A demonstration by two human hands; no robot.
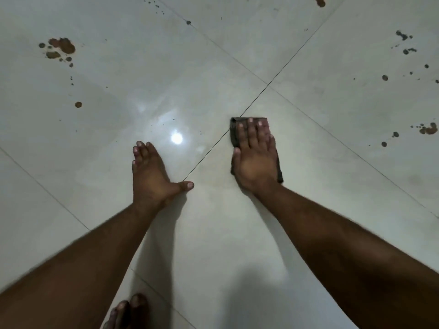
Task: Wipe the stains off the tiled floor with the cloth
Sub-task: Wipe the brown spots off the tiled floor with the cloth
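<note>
Cloth (234, 136), dark, folded, flat on tiled floor (237, 233) beside grout cross, pinned under right hand (255, 160), fingers straight and close together. Left hand (149, 172) braced flat, thumb splayed. Keep palm pressure even; sweep toward brown stains (427, 129) right, then rust-brown patch (62, 47) far left.

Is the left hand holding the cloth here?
No. The cloth lies under the flat right hand, while the left hand rests bare on the tiled floor.
</note>
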